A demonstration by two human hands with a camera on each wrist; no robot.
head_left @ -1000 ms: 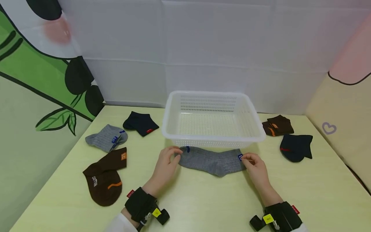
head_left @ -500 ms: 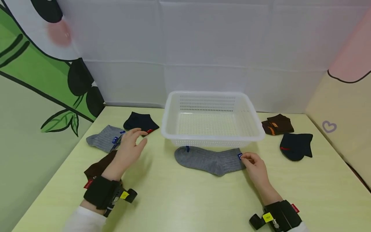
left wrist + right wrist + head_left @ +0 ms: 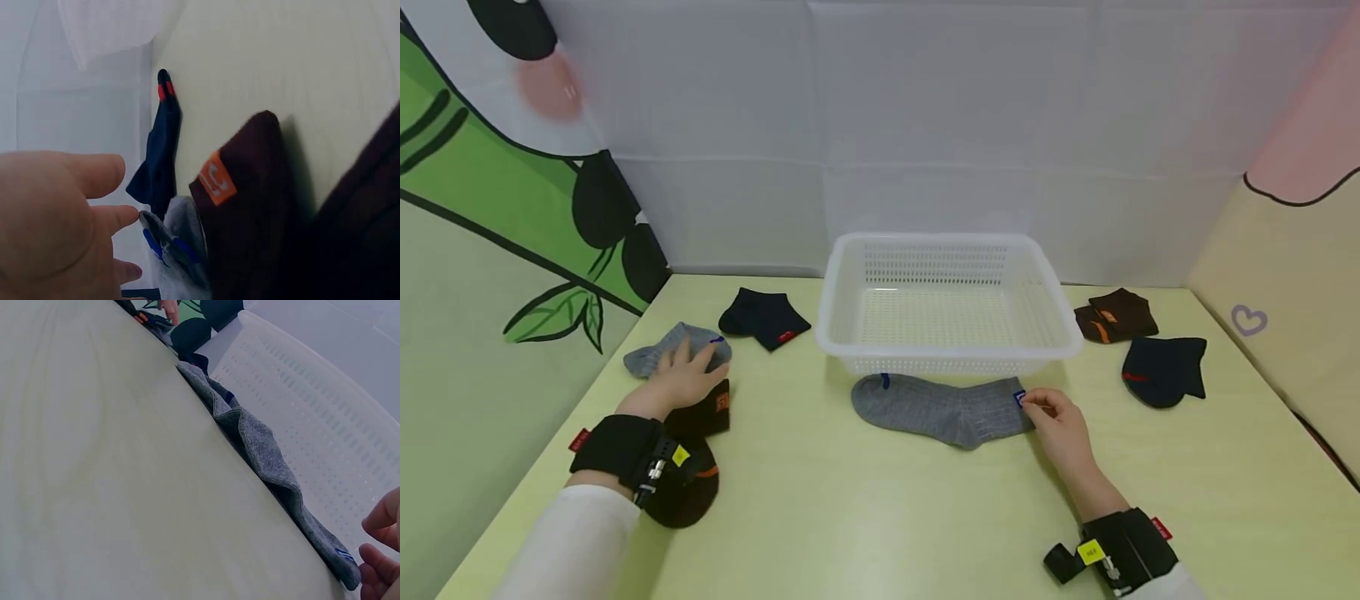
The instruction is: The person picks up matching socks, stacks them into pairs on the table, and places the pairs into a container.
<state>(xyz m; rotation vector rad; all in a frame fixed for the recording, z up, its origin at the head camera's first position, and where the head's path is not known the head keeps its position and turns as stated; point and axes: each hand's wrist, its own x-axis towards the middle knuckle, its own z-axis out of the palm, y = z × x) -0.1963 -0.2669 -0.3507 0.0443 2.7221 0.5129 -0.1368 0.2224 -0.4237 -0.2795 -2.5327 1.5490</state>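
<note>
A long grey sock [image 3: 943, 410] with blue marks lies flat in front of the white basket. At its cuff, my right hand [image 3: 1063, 437] rests with bent fingertips against the edge; in the right wrist view the thumb and fingers are slightly apart, with no cloth visible between them. My left hand [image 3: 673, 385], fingers spread, reaches over the folded grey sock [image 3: 651, 358] on the left and partly covers it. Whether its fingertips press the cloth is hard to tell. A brown sock [image 3: 685, 496] with orange marks lies partly under the left wrist.
The white plastic basket [image 3: 951, 360] stands at the back middle against the wall sheet. A dark navy sock [image 3: 763, 317] lies back left. On the right are a folded brown sock [image 3: 1116, 315] and another navy sock [image 3: 1163, 371].
My left hand has left the toe of the long grey sock and moved left to the folded grey sock. My right hand has stayed at the cuff.
</note>
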